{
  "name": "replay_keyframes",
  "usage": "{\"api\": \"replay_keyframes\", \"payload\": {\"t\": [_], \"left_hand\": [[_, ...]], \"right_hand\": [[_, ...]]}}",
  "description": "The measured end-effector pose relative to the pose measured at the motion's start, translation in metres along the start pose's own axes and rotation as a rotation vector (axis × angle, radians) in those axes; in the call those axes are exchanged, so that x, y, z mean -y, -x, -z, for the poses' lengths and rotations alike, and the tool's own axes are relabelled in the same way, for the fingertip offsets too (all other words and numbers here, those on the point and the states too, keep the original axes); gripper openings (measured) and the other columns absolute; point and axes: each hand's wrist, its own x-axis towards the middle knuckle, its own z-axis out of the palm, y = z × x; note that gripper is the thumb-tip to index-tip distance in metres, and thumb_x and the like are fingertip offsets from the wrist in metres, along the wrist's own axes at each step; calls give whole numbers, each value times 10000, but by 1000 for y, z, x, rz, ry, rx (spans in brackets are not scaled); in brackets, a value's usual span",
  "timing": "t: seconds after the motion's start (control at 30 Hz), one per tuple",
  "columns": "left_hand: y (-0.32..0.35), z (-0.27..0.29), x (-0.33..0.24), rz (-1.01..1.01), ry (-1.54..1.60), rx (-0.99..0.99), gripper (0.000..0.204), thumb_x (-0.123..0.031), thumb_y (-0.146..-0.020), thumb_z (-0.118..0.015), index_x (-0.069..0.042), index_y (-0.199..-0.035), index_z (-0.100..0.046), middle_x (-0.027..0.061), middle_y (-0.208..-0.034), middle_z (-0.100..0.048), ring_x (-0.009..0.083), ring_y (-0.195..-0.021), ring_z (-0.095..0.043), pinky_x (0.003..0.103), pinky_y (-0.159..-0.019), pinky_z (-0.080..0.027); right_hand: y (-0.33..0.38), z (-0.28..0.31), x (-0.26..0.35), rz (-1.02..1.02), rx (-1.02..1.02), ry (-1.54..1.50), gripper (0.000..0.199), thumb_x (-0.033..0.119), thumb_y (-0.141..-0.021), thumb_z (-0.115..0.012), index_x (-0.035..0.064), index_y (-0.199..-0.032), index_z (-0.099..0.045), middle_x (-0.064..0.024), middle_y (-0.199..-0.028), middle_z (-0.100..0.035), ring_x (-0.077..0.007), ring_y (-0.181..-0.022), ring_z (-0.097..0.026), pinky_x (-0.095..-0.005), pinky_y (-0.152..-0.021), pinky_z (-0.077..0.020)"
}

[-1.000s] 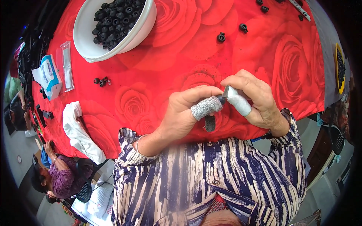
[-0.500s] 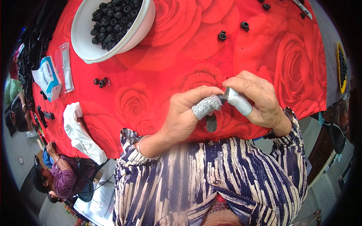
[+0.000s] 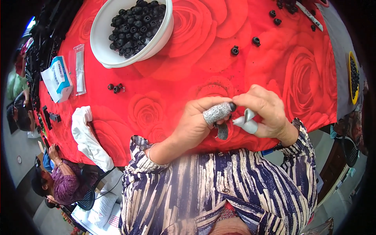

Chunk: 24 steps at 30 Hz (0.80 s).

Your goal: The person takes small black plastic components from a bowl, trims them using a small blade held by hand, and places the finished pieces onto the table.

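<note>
Steadiness presumably explains why the left hand (image 3: 194, 118) pinches a black piece (image 3: 233, 106) just right of centre; the right hand (image 3: 268, 111) curls half-open beside it (a blade (image 3: 248, 114), perhaps, on its wrapped thumb (image 3: 250, 127)).

White bowl (image 3: 162, 44) at 11 o'clock, cut by top edge, black piece (image 3: 233, 106) at left hand (image 3: 192, 122), mostly hidden, form unclear, yellow tray (image 3: 349, 78) toward 3 o'clock, contents too small to identify, person (image 3: 19, 113) at 9 o'clock, blurred.
</note>
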Motion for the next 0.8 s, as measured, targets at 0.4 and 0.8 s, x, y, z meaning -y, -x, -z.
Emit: {"api": "replay_keyframes", "payload": {"t": [0.4, 0.8], "left_hand": [[-4, -1, 12, -4, -61, -49, 212, -113, -901, -617, 4, -1076, -645, 7, -825, -599, 72, -700, -499, 198, -640, -407], [-2, 0, 7, 5, -77, 14, 245, -60, -895, -609, -4, -1131, -638, 6, -893, -614, 66, -745, -537, 198, -647, -434]], "right_hand": [[3, -11, 1, 142, -76, 191, 298, 37, -657, -746, -34, -919, -624, -67, -664, -527, -206, -546, -540, -318, -471, -423], [-1, 14, 2, -264, 69, -95, 293, 63, -801, -640, 9, -1072, -544, -97, -801, -532, -215, -676, -554, -318, -578, -437]]}}
